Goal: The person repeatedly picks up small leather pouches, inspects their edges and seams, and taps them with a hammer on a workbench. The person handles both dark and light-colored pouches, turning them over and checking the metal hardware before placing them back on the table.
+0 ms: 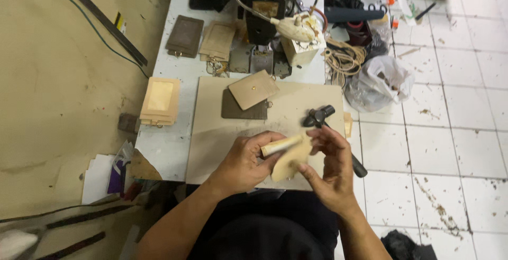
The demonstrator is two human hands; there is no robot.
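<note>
The left hand (244,162) grips a pale wooden stick (281,144), and the right hand (330,167) pinches a tan leather piece (291,160); they seem mid-shaping. A hammer (324,125) lies at one o'clock, likely needing a free hand.

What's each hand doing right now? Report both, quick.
Left hand: closed on a pale wooden stick.
Right hand: fingers pinching a tan leather piece.

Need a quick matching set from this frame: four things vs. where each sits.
Things:
1. hammer
2. plastic bag
3. stack of tan card holders
4. tan leather piece

Places:
A. between left hand and right hand
B. on the board, beside the right hand
C. table's right edge
D. left of the board

Pairs: 1-B, 2-C, 3-D, 4-A
</note>
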